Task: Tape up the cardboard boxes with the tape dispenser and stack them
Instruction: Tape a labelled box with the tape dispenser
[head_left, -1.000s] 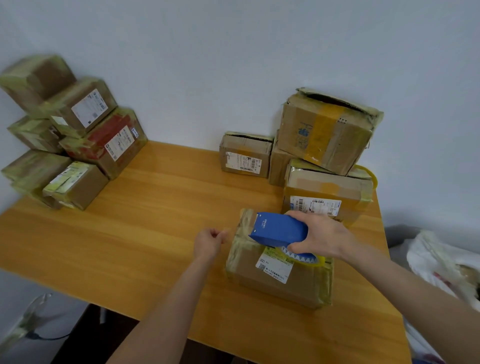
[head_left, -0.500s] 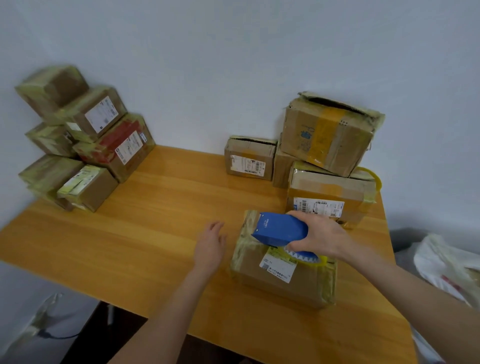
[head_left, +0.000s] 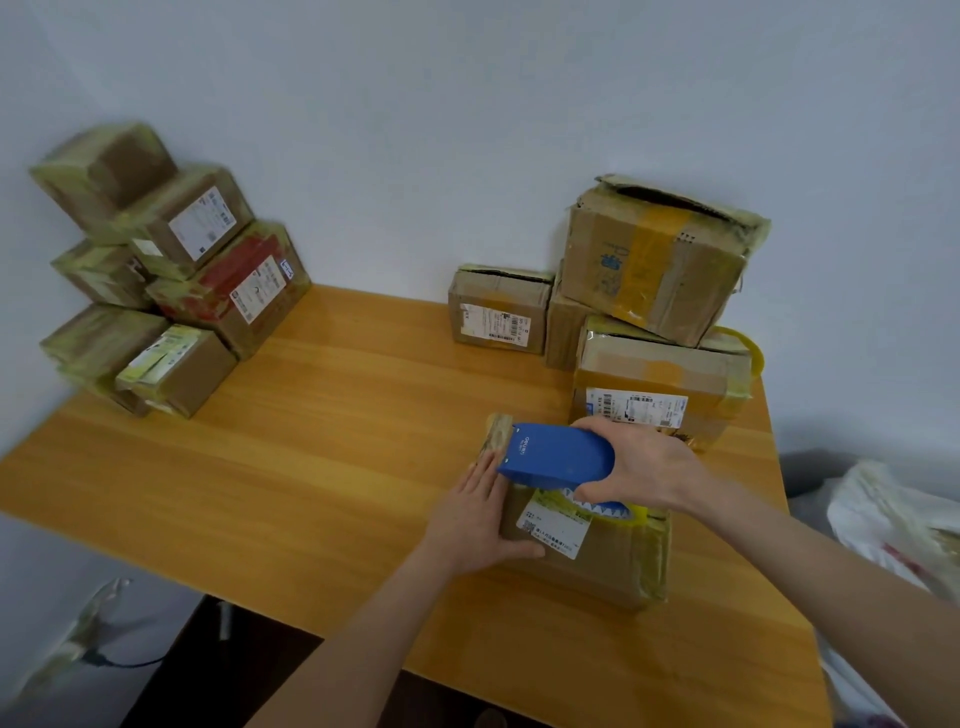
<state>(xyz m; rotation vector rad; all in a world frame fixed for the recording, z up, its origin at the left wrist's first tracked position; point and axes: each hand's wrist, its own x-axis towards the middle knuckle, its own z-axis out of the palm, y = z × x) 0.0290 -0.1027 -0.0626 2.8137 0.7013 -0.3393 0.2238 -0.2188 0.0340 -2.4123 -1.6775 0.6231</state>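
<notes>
A flat cardboard box (head_left: 608, 566) with a white label lies on the wooden table (head_left: 322, 457) in front of me. My right hand (head_left: 639, 462) grips a blue tape dispenser (head_left: 556, 456) on top of the box, with yellow tape under it. My left hand (head_left: 475, 519) rests against the box's left side, fingers straight and thumb on the front face. A stack of taped boxes (head_left: 171, 270) stands at the far left against the wall. Further boxes (head_left: 660, 312) are piled at the back right, the top one torn open.
A small labelled box (head_left: 496, 312) sits by the wall, left of the right pile. A white plastic bag (head_left: 893, 525) lies off the table's right edge. A cable (head_left: 119, 660) hangs below the table's left front edge.
My left hand has moved right from the table surface onto the box's left side. The right hand keeps the dispenser on the box top.
</notes>
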